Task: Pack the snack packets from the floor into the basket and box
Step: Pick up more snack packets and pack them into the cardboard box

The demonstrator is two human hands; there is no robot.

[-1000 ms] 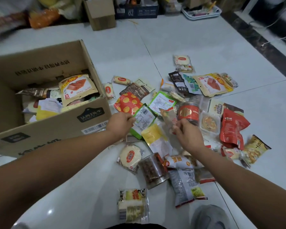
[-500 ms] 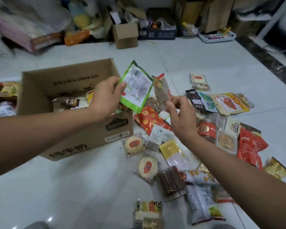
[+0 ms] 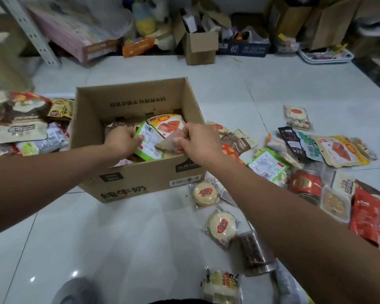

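Reaching into the open cardboard box [image 3: 140, 181], we have both hands just above its contents. Our left hand [image 3: 123, 140] curls its fingers round the left edge of a green-edged packet [image 3: 148, 144] with a white barcode label, holding it tilted inside the box near the front wall. Our right hand [image 3: 199, 143] pinches a pale tan packet [image 3: 168, 143] between thumb and fingers. That packet touches the right side of the green-edged one, over the front right part of the box. Behind both, a yellow meat packet [image 3: 167, 123] lies in the box on top of other wrappers that we cannot make out.

On the white tiled floor [image 3: 119, 238] to the right of the box, loose snacks lie scattered. A round cake packet [image 3: 205, 194] sits just beside the box's front right corner, and a second cake packet [image 3: 222, 226] lies nearer to us. Beside that one is a clear tub of dark snacks [image 3: 255, 253], on its side. Farther right we see a second green-edged pouch [image 3: 267, 164], a red tin [image 3: 305, 185], a clear plastic cup [image 3: 335, 204] and a red pouch [image 3: 369, 216]. A black packet [image 3: 291, 141] and another yellow meat pouch [image 3: 340, 151] lie beyond them.

Left of the box, a heap of snack bags [image 3: 20, 126] presses against its side; whether a basket holds them we cannot tell.
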